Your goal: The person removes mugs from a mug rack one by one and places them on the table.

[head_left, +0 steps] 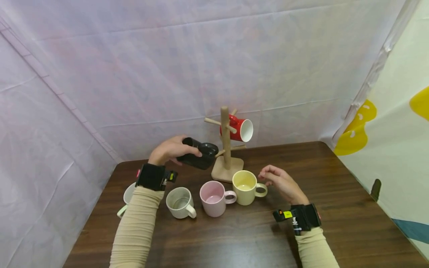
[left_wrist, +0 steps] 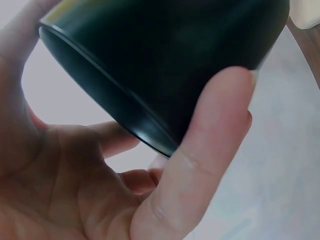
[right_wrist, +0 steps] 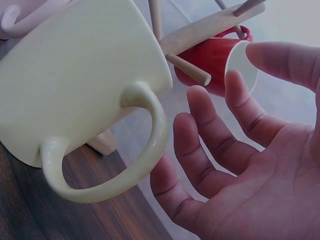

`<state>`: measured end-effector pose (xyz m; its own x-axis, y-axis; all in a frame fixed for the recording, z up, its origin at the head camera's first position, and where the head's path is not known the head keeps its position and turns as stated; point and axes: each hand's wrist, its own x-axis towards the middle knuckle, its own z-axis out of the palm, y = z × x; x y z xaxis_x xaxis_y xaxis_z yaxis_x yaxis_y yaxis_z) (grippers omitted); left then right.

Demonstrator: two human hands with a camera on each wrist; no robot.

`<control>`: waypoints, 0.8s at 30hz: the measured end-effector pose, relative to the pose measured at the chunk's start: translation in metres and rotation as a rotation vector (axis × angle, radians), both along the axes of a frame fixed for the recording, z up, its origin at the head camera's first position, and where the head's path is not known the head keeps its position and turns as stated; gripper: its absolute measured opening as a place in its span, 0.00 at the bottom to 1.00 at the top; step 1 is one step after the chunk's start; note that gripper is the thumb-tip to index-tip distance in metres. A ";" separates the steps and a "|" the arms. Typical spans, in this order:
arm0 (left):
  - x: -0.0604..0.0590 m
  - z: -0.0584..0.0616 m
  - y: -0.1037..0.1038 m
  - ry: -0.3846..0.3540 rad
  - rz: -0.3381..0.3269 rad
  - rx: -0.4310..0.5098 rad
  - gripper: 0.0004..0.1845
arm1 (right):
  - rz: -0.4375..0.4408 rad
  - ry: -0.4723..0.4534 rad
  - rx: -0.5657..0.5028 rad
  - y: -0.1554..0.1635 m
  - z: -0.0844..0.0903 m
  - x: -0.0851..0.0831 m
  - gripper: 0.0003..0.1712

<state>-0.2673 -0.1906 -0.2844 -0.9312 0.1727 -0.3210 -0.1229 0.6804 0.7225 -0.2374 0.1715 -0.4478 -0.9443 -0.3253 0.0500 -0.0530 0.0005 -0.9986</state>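
My left hand (head_left: 171, 149) grips a black mug (head_left: 197, 160) near its rim, tilted in the air just left of the wooden mug tree (head_left: 226, 149). In the left wrist view, thumb and fingers lie around the open end of the black mug (left_wrist: 165, 55). From an upper peg of the tree hangs a red mug (head_left: 236, 132), its mouth facing right. My right hand (head_left: 283, 184) hovers just right of the yellow mug (head_left: 244, 195), fingers loosely bent and apart from its handle (right_wrist: 157, 130). Nothing is held in it.
In front of the tree, a pink mug (head_left: 214, 208) and a grey-white mug (head_left: 179, 212) stand upright, left of the yellow one. A white mug (head_left: 129, 193) at far left is partly hidden by my left arm. Behind the brown table (head_left: 254, 238) hangs a pale cloth (head_left: 167, 74).
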 end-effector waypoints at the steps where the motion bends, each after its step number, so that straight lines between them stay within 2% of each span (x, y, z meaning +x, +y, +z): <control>1: 0.000 0.001 0.001 0.000 -0.002 -0.004 0.38 | 0.000 0.001 0.002 0.000 0.000 0.000 0.08; 13: 0.007 0.009 0.016 0.042 -0.050 -0.037 0.34 | -0.003 0.020 -0.026 0.000 0.004 0.002 0.07; 24: 0.013 0.016 0.030 0.072 -0.101 -0.061 0.35 | -0.001 0.069 -0.022 -0.001 0.014 0.008 0.10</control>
